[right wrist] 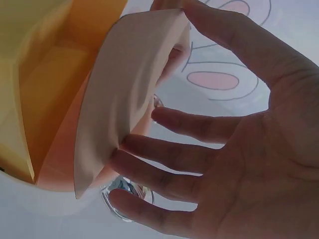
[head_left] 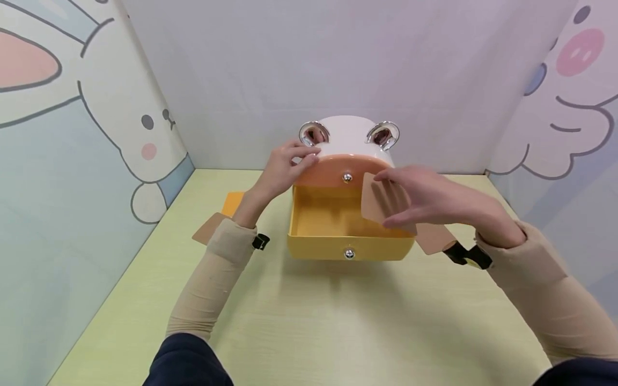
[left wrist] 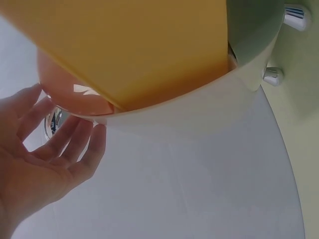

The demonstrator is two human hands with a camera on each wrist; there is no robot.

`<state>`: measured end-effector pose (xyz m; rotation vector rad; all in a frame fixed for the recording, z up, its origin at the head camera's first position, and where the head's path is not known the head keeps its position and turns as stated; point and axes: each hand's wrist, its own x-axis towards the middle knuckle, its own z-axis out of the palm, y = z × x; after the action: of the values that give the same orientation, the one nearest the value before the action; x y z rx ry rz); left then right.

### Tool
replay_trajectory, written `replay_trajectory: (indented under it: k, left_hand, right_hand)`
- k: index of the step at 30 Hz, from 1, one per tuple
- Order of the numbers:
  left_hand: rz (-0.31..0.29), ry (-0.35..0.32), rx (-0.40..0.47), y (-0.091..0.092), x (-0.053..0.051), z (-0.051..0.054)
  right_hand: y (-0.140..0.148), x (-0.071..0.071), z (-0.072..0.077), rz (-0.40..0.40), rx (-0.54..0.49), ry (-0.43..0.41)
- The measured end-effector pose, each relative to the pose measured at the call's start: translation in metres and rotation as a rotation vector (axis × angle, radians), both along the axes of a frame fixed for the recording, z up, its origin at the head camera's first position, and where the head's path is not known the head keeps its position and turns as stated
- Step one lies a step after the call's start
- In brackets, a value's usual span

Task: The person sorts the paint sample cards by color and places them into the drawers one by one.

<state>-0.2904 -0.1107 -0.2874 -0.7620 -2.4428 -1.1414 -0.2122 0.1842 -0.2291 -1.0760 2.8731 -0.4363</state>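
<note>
A small white storage box (head_left: 348, 128) with two chrome ear-shaped rings stands at the table's far middle. Its orange upper drawer (head_left: 325, 172) is closed; the yellow lower drawer (head_left: 318, 247) is pulled out, its visible inside bare. My left hand (head_left: 282, 170) touches the box's upper left edge, fingers nearly straight; the left wrist view shows its fingertips at the white rim (left wrist: 164, 117). Between thumb and fingers, my right hand (head_left: 425, 195) pinches a thin beige card (head_left: 374, 201) over the drawer's right side. In the right wrist view, the card (right wrist: 117, 84) bends slightly.
On the table (head_left: 328, 327), an orange piece (head_left: 233, 201) and a tan piece (head_left: 208, 228) lie left of the box, partly behind my left arm. Another tan piece (head_left: 433, 238) lies to the right, below my right hand. A pale curtain (head_left: 251, 69) hangs behind; printed panels flank both sides.
</note>
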Motion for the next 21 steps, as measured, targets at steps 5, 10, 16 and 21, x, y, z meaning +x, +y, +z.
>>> replay_trajectory:
  k: [5, 10, 16, 21]
  left_hand:
    - [0.002, 0.055, -0.031, 0.0, 0.0, -0.002]
    - [0.013, 0.103, -0.078, 0.001, -0.001, -0.005]
    - [0.016, 0.11, -0.094, 0.002, 0.001, -0.006]
    - [0.024, 0.097, -0.095, 0.002, 0.002, -0.005]
  right_hand:
    - [-0.012, -0.004, -0.006, 0.074, 0.041, 0.001]
    - [-0.019, -0.008, -0.013, 0.104, 0.065, 0.014]
    - [-0.028, -0.013, -0.023, 0.112, 0.118, 0.043]
    - [-0.03, -0.015, -0.027, 0.13, 0.116, 0.039]
